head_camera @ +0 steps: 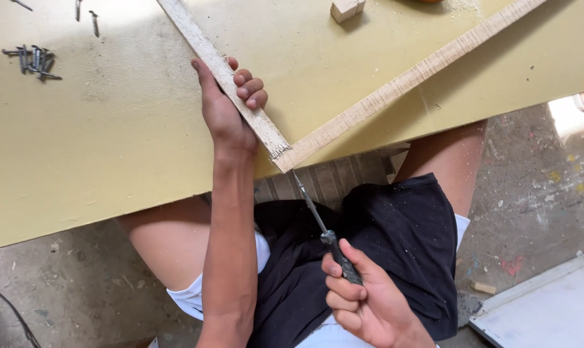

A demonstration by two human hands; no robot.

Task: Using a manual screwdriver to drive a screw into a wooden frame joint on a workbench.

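Head view: rough wooden strip (240,96), slim metal screwdriver (324,235)

The left hand (230,106) reaches forward on a straight arm, thumb on one side and fingers curled over the other in a clamping grip. The right hand (363,299) sits low and near, fist closed, wrist bent.

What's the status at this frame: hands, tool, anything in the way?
Left hand clamps the wooden strip on the yellow board. Right hand grips a screwdriver, tip at the strips' corner joint. Nothing blocking; loose screws lie far off.
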